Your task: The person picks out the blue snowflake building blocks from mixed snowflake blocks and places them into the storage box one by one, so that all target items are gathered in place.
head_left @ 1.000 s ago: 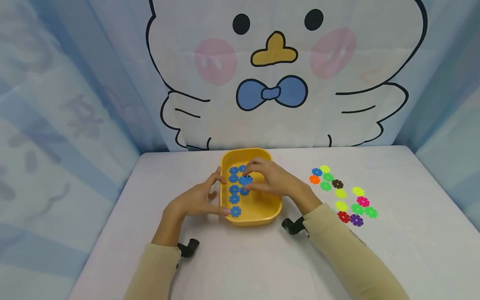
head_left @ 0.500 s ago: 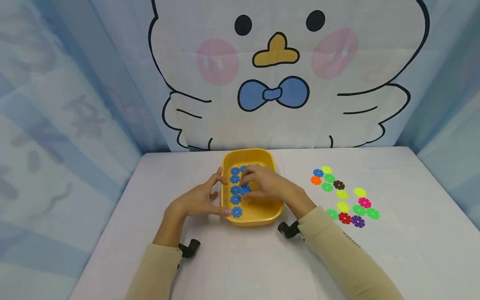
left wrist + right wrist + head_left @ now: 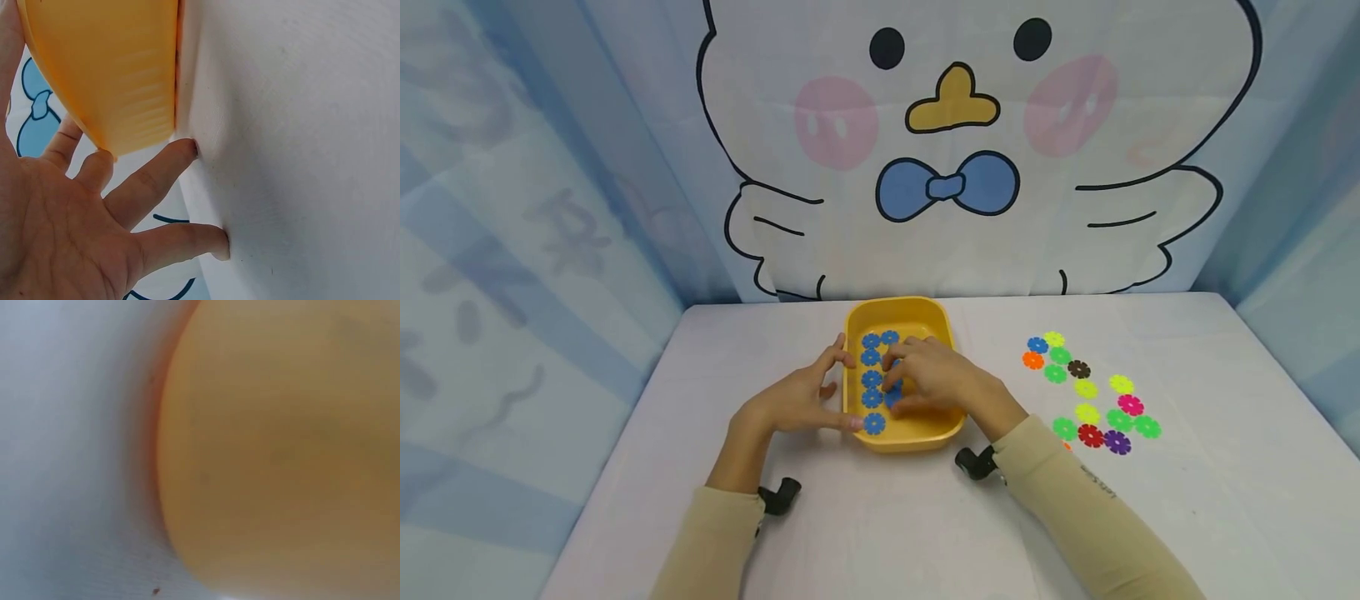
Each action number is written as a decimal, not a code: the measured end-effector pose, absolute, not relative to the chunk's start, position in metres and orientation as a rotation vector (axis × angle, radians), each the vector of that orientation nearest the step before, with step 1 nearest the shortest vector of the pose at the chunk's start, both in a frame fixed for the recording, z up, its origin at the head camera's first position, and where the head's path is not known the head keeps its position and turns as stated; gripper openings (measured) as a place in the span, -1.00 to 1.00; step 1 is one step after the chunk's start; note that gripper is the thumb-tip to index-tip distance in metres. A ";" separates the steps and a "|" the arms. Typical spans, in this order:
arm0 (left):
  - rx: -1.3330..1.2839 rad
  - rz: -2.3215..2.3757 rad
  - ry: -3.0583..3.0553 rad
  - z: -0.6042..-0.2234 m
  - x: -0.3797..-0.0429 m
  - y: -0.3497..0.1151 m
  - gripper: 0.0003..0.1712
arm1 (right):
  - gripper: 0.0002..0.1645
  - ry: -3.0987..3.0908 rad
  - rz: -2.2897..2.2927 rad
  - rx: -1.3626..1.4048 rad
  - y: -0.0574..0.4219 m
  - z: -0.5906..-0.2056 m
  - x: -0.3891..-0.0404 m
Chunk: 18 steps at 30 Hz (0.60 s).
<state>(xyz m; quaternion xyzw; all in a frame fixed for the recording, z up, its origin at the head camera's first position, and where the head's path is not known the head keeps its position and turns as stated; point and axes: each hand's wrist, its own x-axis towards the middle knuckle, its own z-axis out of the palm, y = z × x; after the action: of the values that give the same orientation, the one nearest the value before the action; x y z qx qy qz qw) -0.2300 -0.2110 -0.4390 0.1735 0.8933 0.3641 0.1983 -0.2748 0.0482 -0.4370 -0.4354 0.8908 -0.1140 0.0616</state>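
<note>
A yellow tray [image 3: 917, 435] stands on the table, with blue flower-shaped discs [image 3: 872, 378] lying flat in a column along its left side and others in a second column beside it. My left hand [image 3: 793, 398] rests against the tray's left rim, its fingers spread. The left wrist view shows two fingertips of that hand on the tabletop. Inside the tray my right hand [image 3: 936, 375] has bent fingers and thumb around a blue disc [image 3: 892, 398] low in the second column. That hand partly covers other discs there. In the right wrist view only the tray's blurred outer wall [image 3: 281, 450] and table appear.
Loose flower-shaped discs in yellow, green, orange, brown, pink, red, purple and blue lie scattered on the white table [image 3: 880, 533] to the right of the tray, among them a pink disc [image 3: 1131, 405]. A curtain with a cartoon print [image 3: 947, 250] hangs behind the table.
My right hand has moved down the second column, towards the tray's near end. The top blue disc of that column is now uncovered. My left hand has kept its place.
</note>
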 end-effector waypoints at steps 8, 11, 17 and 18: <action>0.495 1.038 2.472 -0.438 -0.229 -0.211 -0.03 | -0.64 2.694 -0.181 -1.312 0.046 -0.439 -0.273; 0.482 1.036 2.478 -0.440 -0.229 -0.212 -0.05 | -0.63 2.692 -0.177 -1.287 0.043 -0.439 -0.272; 0.478 1.023 2.495 -0.437 -0.229 -0.212 -0.05 | -0.58 2.696 -0.204 -1.192 0.041 -0.436 -0.272; 0.479 1.023 2.497 -0.436 -0.229 -0.212 -0.04 | -0.57 2.698 -0.208 -1.176 0.041 -0.436 -0.272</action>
<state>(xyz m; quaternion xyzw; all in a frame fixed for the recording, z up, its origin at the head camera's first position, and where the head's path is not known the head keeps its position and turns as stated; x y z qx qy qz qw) -0.2287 -0.2118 -0.4363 0.1713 0.8928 0.3660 0.1992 -0.2720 0.0405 -0.4356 -0.3967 0.9103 -0.0701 0.0954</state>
